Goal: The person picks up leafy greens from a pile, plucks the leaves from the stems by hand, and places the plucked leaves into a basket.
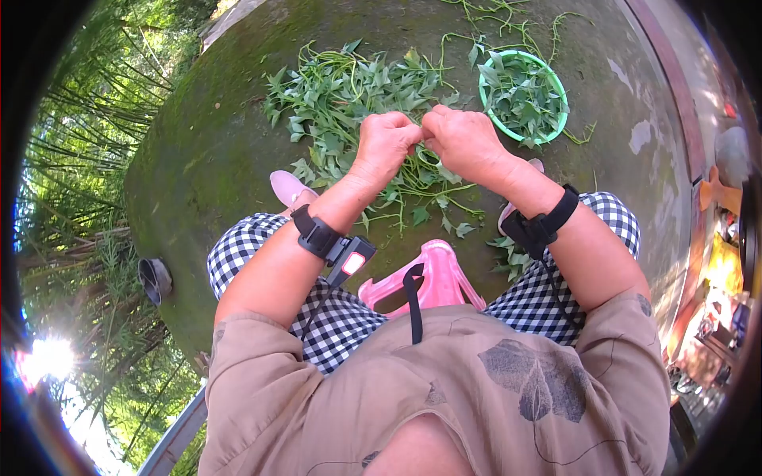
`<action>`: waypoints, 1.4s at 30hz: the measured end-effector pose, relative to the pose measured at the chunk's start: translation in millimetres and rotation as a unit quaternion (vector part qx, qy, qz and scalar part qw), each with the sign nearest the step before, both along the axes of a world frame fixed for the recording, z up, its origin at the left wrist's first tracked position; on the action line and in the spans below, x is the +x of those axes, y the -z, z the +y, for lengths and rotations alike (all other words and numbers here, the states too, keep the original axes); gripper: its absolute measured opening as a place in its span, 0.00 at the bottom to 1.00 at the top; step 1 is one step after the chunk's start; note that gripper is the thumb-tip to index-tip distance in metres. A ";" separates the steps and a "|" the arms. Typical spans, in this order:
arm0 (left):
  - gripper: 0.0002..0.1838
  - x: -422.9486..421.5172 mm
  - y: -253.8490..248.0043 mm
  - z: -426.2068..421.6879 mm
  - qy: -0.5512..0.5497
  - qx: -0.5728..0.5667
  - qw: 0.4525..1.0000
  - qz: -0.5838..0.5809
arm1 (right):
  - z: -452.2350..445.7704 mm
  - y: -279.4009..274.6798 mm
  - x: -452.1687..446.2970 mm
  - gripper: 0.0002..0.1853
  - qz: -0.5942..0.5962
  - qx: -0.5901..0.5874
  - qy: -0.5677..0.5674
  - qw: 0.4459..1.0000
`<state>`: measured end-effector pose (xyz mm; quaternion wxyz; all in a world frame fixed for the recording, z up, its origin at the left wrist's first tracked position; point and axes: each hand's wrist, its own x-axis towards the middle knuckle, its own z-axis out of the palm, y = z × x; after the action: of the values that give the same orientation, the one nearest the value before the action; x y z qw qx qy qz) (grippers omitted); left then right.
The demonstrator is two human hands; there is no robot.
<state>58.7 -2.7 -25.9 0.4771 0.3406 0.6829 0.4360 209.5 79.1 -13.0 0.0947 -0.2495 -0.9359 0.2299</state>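
My left hand (385, 144) and my right hand (462, 141) meet above a pile of leafy green vines (341, 91). The fingers of both are closed in a pinch, with the fingertips touching or nearly so. What looks like a thin green stem is between them, mostly hidden by the fingers. The pile has pointed leaves and long pale stems, and it spreads over the ground beneath and beyond my hands. Right of my right hand stands a round green-rimmed basket (565, 111) holding loose picked leaves (524, 95).
Bare stems (508, 16) lie scattered beyond the basket. A pink plastic stool (436, 274) is between my knees. Mossy concrete (206, 151) surrounds the pile. A grey pot (155, 280) sits at the left edge near bushes, and assorted items (722, 266) line the right side.
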 end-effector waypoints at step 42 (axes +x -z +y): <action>0.07 2.4 -8.7 9.5 0.160 -0.081 0.979 -0.100 | 7.4 11.9 31.7 0.04 0.101 -0.414 0.109 0.898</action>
<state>61.1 6.7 -17.2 0.6323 0.3606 0.6014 0.3293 241.2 86.5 -24.9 0.1009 -0.3420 -0.7087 0.6087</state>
